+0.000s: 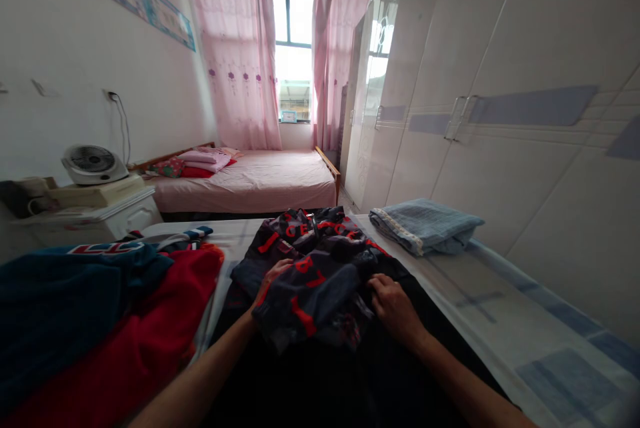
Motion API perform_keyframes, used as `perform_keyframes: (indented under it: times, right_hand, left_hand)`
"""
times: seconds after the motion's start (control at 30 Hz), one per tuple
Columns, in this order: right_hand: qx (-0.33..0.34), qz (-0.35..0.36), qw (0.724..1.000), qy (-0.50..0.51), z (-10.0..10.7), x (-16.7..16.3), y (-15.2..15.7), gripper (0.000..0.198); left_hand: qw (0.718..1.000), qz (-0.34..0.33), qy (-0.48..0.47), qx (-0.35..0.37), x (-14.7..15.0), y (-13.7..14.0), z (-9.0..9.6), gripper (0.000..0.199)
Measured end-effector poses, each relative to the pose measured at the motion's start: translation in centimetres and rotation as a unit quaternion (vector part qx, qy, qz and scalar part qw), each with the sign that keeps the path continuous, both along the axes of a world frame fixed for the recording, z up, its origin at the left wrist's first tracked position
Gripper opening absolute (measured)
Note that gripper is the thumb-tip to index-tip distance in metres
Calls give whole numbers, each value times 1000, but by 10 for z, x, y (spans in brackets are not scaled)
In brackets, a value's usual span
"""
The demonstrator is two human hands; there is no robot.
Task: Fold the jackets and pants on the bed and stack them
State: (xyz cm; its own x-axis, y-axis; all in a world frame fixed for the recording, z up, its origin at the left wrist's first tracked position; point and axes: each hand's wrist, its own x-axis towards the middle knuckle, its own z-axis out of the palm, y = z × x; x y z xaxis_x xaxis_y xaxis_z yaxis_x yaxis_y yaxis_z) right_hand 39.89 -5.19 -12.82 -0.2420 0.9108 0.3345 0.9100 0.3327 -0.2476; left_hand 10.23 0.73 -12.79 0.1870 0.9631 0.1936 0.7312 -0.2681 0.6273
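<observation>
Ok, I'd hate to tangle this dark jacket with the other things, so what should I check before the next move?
1. Left hand at the dark jacket: ok.
2. Right hand at the jacket, across from the left: ok.
3. Jacket fabric smooth: not ok, it is wrinkled.
4. Firm grip with both hands: cannot tell.
5. Red garment apart from the jacket: ok.
6. Folded blue cloth apart from the jacket: ok.
</observation>
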Motion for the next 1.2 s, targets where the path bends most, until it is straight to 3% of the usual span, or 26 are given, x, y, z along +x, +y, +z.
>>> perform_keyframes:
  times: [0.17,0.3,0.47,0.63,0.77,0.97,1.2]
  right_hand:
    - [-3,10,1000,16,-3,3,1,26]
    - [-3,0,999,39,-4,4,-1,28]
    - [-7,-25,999,32,10,23,13,27]
    - [-22,-37,998,-53,26,43,45,26]
    - [-24,-41,993,-107,20,42,62,13]
    - [-5,-65,991,-121,12,44,70,17]
    - [7,-39,992,-118,15,49,84,21]
  left_hand:
    - [989,-7,-111,-99,-14,-20,31,60]
    - [979,8,-138,-148,-12,-40,46,60]
    - [974,21,-161,-161,-6,-40,41,55]
    - [966,7,-180,-186,-12,-35,33,42]
    - [968,25,-180,-174,-18,-34,27,37]
    - [957,11,-224,-185,-10,-36,34,41]
    - [946,18,-245,-212,-9,-43,39,41]
